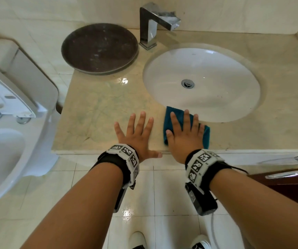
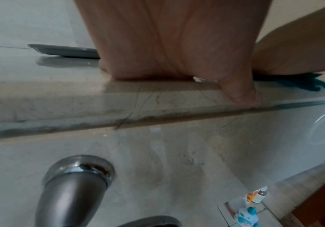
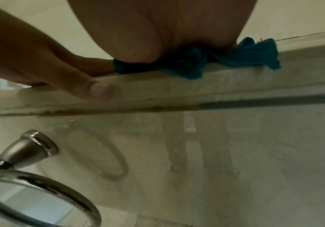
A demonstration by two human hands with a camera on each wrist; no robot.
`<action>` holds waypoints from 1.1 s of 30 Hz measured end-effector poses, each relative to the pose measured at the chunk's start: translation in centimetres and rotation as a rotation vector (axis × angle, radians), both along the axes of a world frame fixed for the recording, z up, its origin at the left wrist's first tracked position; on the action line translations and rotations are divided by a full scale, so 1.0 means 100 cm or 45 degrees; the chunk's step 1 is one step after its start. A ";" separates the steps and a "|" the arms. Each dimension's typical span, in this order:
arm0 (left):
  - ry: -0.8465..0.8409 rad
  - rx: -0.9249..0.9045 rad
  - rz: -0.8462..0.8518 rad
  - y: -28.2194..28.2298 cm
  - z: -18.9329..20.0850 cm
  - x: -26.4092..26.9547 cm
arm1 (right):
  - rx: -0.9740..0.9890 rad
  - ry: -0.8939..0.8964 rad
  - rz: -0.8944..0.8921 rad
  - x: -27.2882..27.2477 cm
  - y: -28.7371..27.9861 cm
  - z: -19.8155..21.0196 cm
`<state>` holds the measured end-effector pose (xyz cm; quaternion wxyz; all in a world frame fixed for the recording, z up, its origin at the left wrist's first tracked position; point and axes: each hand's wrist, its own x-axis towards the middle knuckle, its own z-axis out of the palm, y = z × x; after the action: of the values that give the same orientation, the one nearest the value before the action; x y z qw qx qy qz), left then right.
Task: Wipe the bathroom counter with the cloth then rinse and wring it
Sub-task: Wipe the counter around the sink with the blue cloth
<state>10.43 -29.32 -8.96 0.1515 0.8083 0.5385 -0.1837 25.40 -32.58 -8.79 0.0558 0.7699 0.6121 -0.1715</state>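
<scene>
A teal cloth (image 1: pixel 173 114) lies on the beige marble counter (image 1: pixel 97 112) at its front edge, just below the rim of the white sink (image 1: pixel 202 81). My right hand (image 1: pixel 184 132) presses flat on the cloth with straight, spread fingers; the cloth (image 3: pixel 245 55) bunches out from under the palm in the right wrist view. My left hand (image 1: pixel 137 135) rests flat on the bare counter just left of it, fingers spread, thumb (image 2: pixel 241 92) over the counter's front edge. The cloth (image 2: pixel 293 81) shows beyond that thumb.
A dark round tray (image 1: pixel 99 49) sits at the counter's back left, a chrome faucet (image 1: pixel 155 24) behind the sink. A white toilet (image 1: pixel 9 108) stands left of the counter. A towel ring (image 3: pixel 31 184) hangs below the counter front; a door handle (image 1: pixel 292 168) is at right.
</scene>
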 end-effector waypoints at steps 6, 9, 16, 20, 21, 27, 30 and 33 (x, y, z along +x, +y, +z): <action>-0.003 -0.006 0.008 0.001 0.001 0.000 | 0.014 0.021 0.202 -0.003 0.003 -0.002; -0.018 -0.001 0.003 0.001 0.001 -0.001 | 0.006 0.005 0.201 0.024 -0.003 -0.001; -0.137 -0.066 0.068 0.004 0.012 -0.012 | -0.028 -0.050 -0.059 0.038 -0.010 0.001; -0.074 0.008 0.178 0.007 0.015 -0.043 | -0.029 -0.024 0.048 0.005 -0.011 0.002; -0.054 0.003 0.214 0.009 0.015 -0.051 | -0.029 -0.010 0.088 -0.005 -0.010 0.002; -0.011 -0.124 0.294 0.017 0.013 -0.070 | -0.072 0.034 0.274 -0.050 0.004 0.002; -0.017 -0.139 0.298 0.017 0.012 -0.069 | -0.121 0.029 0.354 -0.053 0.021 0.004; -0.013 -0.148 0.299 0.018 0.012 -0.069 | -0.133 0.025 0.399 -0.054 0.042 0.006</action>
<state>3.51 -27.51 -7.79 0.2212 0.7306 0.6170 -0.1913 20.00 -28.34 -8.19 0.1157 0.6594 0.7155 -0.1997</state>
